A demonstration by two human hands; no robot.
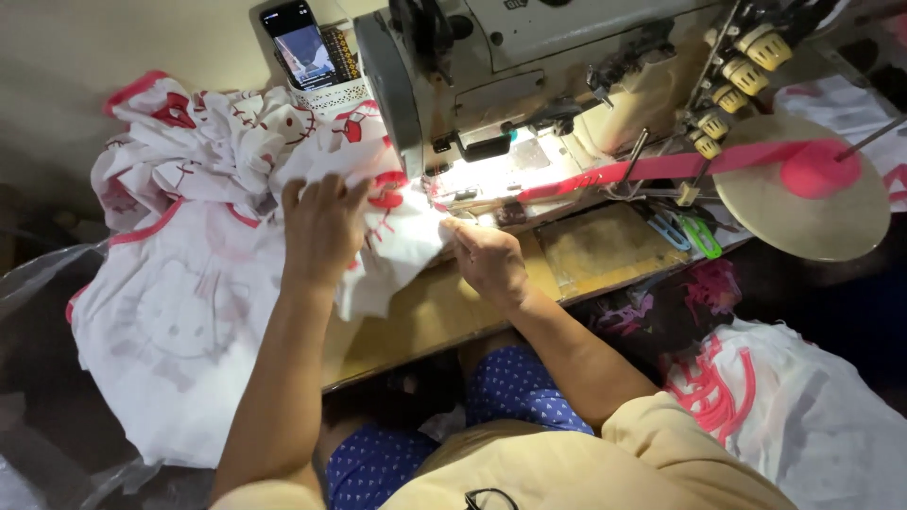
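My left hand (323, 227) lies flat on a white garment with red trim and print (189, 283), pressing it onto the wooden table (444, 312). My right hand (487, 257) pinches the garment's edge just in front of the lit needle area of a grey sewing machine (529, 57). A pink binding tape (661, 168) runs from a round spool plate (812, 203) at the right toward the needle.
A phone (300, 42) stands propped behind the machine at the top left. Small green and blue snips (688, 231) lie on the table to the right. More white and pink garments (803, 406) are piled at the lower right. Thread tension knobs (746, 61) stick out at the upper right.
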